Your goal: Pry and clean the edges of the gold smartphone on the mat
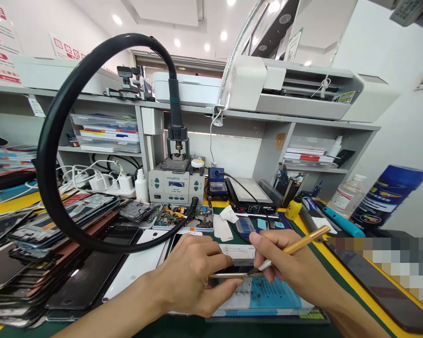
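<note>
My left hand (pixel 193 274) is closed around a thin dark phone (pixel 229 272), held edge-on just above a blue-and-white work mat (pixel 268 295). My right hand (pixel 285 265) pinches a gold-handled tool (pixel 303 240) like a pen. Its metal tip touches the right end of the phone's edge. Both hands meet at the middle front of the bench.
A hot-air rework station (pixel 176 183) with a looping black hose (pixel 56 141) stands behind. Stacked phones and screens (pixel 38 253) fill the left. Circuit boards (pixel 183 217), a heating plate (pixel 254 197), bottles (pixel 345 195), a blue can (pixel 387 195) and another phone (pixel 380 286) lie around.
</note>
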